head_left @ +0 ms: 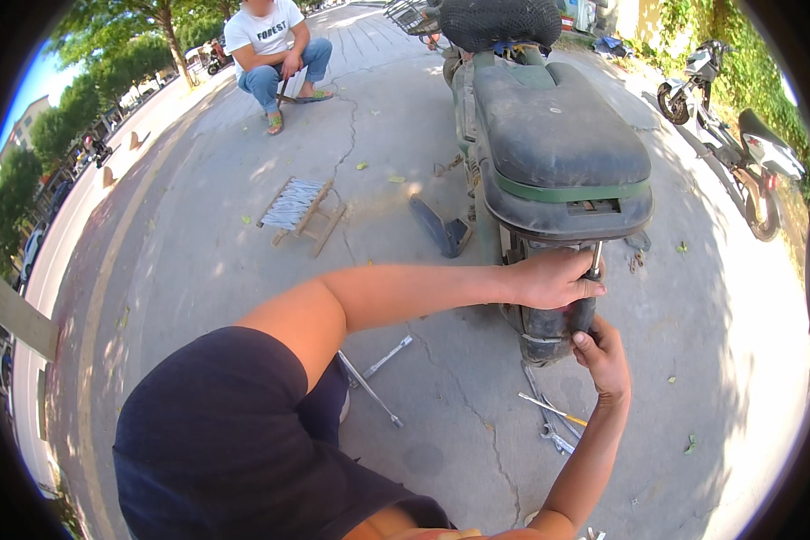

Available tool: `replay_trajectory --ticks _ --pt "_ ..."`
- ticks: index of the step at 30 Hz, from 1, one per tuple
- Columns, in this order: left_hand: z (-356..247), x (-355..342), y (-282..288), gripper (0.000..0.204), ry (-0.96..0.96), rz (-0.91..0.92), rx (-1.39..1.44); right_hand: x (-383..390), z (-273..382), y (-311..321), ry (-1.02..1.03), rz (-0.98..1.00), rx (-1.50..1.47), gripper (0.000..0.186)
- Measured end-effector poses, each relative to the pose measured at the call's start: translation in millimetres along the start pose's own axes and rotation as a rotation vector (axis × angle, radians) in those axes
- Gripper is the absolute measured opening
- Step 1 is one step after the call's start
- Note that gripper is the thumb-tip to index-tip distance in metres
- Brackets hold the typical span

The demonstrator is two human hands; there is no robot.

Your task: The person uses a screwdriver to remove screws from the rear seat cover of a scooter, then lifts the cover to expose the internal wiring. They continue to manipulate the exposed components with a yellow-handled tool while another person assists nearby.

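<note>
"What lies left of the hands?"
"Farthest out, a folding stool, its wooden frame strung with pale cord. Nearer, below the left forearm, a slim metal socket wrench; just above that forearm, a bent, dark plastic panel."
"And the left hand?"
"Curled about the top of a smooth black cylinder, fingers partly hidden."
"Anything in the way?"
"The scooter overhangs both hands with its dusty, rounded black seat. A steel spanner lies on the concrete below them."
"Which way does the cylinder point?"
"Nearly upright, a shiny metal rod rising from its top. The right hand grips its lower end. Well right of that hand stands a parked two-wheeler."
</note>
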State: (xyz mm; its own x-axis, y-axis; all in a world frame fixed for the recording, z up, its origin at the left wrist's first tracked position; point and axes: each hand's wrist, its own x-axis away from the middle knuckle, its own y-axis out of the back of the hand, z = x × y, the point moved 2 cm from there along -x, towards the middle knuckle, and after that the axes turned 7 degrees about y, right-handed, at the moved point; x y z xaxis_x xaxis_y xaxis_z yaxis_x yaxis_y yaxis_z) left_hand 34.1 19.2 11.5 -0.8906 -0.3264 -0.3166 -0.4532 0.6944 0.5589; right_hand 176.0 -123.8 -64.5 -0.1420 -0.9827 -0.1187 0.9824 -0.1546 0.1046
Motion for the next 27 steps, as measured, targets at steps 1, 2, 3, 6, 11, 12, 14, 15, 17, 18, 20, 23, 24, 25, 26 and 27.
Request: replay_trajectory --ticks 1,2,3,6,11,12,14,15,17,18,20,23,24,25,26,27 --pt "1 0 1 0.022 -0.022 -0.004 -0.011 1 -2 -3 0.037 -0.031 0.036 0.030" --pt "2 1 1 0.022 -0.041 -0.008 -0.017 2 -5 -6 0.073 -0.083 0.086 0.030" --pt "3 1 1 0.022 -0.061 -0.011 -0.023 4 -9 -11 0.109 -0.136 0.137 0.029" --pt "3 1 2 0.022 -0.074 0.001 -0.014 7 -9 -31 0.193 -0.299 0.244 0.029" --pt "6 2 0 0.024 -0.028 -0.020 -0.010 10 -3 -52 0.204 -0.518 0.427 0.028" --pt "6 0 -2 0.025 -0.010 -0.022 -0.028 10 -3 -55 0.207 -0.586 0.455 0.029" --pt "8 -3 -7 0.024 -0.095 -0.105 -0.078 9 -6 -59 0.212 -0.720 0.513 0.031" --pt "8 -3 -8 0.024 -0.136 -0.148 -0.102 8 -8 -61 0.213 -0.748 0.545 0.032" --pt "2 -1 -4 0.023 0.024 -0.014 0.026 6 -14 -65 0.212 -0.808 0.606 0.035" --pt "-2 -1 -1 0.023 0.105 0.058 0.090 8 -15 -63 0.193 -0.816 0.604 0.039" --pt "-1 -2 -1 0.022 0.036 0.042 0.057 7 -11 -49 0.162 -0.633 0.436 0.040" --pt "-6 -1 2 0.021 0.096 0.088 0.083 7 0 -25 0.097 -0.327 0.242 0.041" --pt "-8 0 5 0.021 0.142 0.111 0.101 7 4 -17 0.041 -0.234 0.170 0.040" --pt "-8 1 6 0.021 0.153 0.115 0.081 7 5 -11 -0.015 -0.141 0.099 0.040" --pt "-9 0 6 0.021 0.160 0.125 0.065 7 0 -5 -0.010 -0.107 0.119 0.043" --pt "-9 -1 5 0.020 0.167 0.134 0.049 7 -5 -5 0.037 -0.156 0.143 0.040"
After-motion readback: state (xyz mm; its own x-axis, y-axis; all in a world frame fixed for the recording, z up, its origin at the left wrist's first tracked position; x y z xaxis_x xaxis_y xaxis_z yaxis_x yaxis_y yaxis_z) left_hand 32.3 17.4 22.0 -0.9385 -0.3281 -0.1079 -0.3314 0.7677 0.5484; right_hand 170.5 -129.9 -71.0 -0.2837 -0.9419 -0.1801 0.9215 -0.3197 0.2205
